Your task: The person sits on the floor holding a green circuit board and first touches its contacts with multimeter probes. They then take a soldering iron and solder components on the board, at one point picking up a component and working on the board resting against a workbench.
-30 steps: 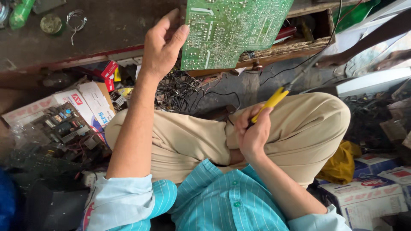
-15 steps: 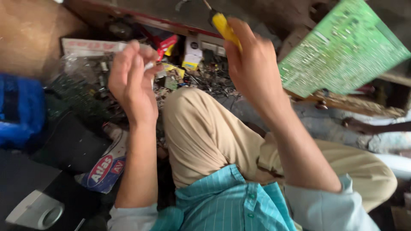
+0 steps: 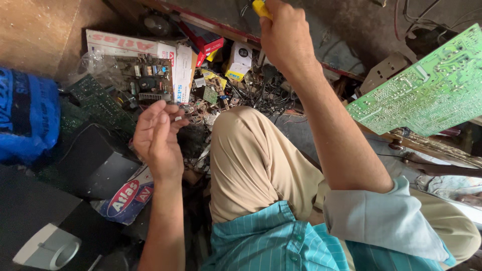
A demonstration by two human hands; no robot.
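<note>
Right hand (image 3: 286, 37) raised above the bent knee (image 3: 246, 135), clenched around a yellow-handled tool (image 3: 261, 7), tip cut off by the frame edge; green circuit board (image 3: 427, 95) well apart to the right of that knee, long axis tilted up to the right. Left hand (image 3: 158, 138) left of the knee, fingers loosely curled, apparently pinching something small, over an open carton (image 3: 175, 68) holding scrap boards.

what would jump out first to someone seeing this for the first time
The big green circuit board at the right edge stands out most. The right hand is raised at top centre, its grip closed on a yellow-handled tool. The left hand hangs half-open over a heap of boards and wires.
</note>
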